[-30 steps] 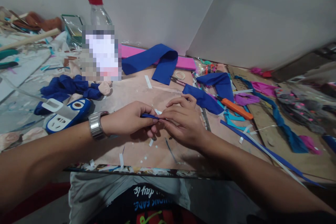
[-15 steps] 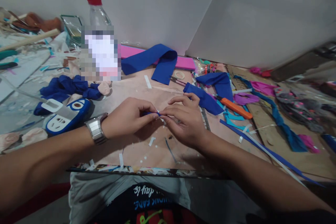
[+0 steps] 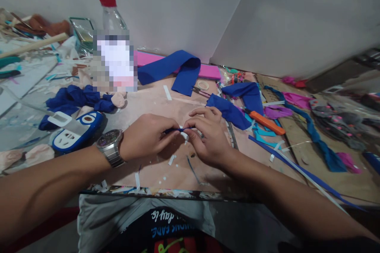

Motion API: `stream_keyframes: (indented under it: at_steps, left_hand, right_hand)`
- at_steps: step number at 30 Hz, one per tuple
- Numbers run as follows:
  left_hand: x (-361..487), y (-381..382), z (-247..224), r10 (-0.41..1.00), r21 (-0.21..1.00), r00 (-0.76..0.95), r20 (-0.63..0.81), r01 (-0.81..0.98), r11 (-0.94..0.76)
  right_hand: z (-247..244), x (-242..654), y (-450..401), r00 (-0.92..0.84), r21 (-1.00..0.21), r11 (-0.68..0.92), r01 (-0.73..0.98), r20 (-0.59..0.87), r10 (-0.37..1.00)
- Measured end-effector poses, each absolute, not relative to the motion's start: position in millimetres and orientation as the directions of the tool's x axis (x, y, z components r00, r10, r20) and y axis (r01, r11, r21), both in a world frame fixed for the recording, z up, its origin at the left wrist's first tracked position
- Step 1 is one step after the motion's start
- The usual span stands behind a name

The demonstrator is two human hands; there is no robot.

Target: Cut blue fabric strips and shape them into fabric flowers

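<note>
A narrow dark blue fabric strip stretches between my two hands, low over the worktable. Thumb and fingers of my left hand pinch one end of it. My right hand grips the other end between thumb and forefinger, its remaining fingers curled loosely. Most of the strip is hidden behind the fingers. Just beyond my right hand lies a folded piece of blue ribbon, with an orange cutter beside it. Small white scraps are scattered near both hands.
At left are a blue-and-white power socket, a bunched blue scrunchie and a red-capped bottle behind a blurred patch. More blue ribbon lies over a pink strip. Teal fabric crosses brown cardboard on the right.
My hands have drawn slightly apart, so more of the blue strip shows between them. My left wrist has rolled, turning the watch face upward.
</note>
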State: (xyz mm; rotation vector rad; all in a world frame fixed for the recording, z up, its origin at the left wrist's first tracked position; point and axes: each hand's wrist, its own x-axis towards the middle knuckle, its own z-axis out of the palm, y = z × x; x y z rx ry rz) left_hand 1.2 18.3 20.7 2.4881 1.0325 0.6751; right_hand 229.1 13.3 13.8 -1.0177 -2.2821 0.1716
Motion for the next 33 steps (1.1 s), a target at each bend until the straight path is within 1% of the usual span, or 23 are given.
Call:
stream_keyframes:
  at_steps: [4, 10, 15, 18, 23, 29, 31, 33]
  left_hand:
    - [-0.3, 19.6, 22.4, 0.746, 0.521, 0.609, 0.269, 0.56, -0.644]
    - [0.9, 18.8, 22.1, 0.751, 0.532, 0.606, 0.262, 0.558, -0.636]
    - [2.5, 18.8, 26.6, 0.767, 0.594, 0.623, 0.152, 0.563, -0.575]
    - [2.0, 20.6, 27.4, 0.768, 0.607, 0.633, 0.103, 0.571, -0.552]
    - [0.9, 22.6, 25.9, 0.762, 0.613, 0.639, 0.101, 0.564, -0.554]
    - [1.4, 21.8, 21.8, 0.743, 0.579, 0.662, 0.099, 0.569, -0.584]
    - [2.2, 20.7, 22.0, 0.738, 0.589, 0.67, 0.084, 0.564, -0.579]
    - [2.8, 19.7, 23.4, 0.74, 0.626, 0.669, 0.068, 0.549, -0.554]
  right_hand:
    - [14.0, 230.3, 15.8, -0.499, -0.36, 0.701, 0.616, 0.511, 0.7]
    - [14.5, 230.9, 15.5, -0.522, -0.372, 0.704, 0.605, 0.482, 0.704]
    - [16.5, 230.8, 14.2, -0.537, -0.345, 0.719, 0.603, 0.491, 0.686]
    - [15.8, 231.0, 14.6, -0.538, -0.341, 0.726, 0.597, 0.501, 0.678]
    - [15.1, 231.3, 14.4, -0.529, -0.357, 0.726, 0.588, 0.51, 0.679]
    - [15.8, 229.9, 13.1, -0.554, -0.37, 0.732, 0.572, 0.483, 0.678]
    - [15.3, 229.5, 13.3, -0.562, -0.366, 0.741, 0.562, 0.489, 0.668]
    - [14.8, 229.4, 13.8, -0.564, -0.354, 0.749, 0.56, 0.5, 0.657]
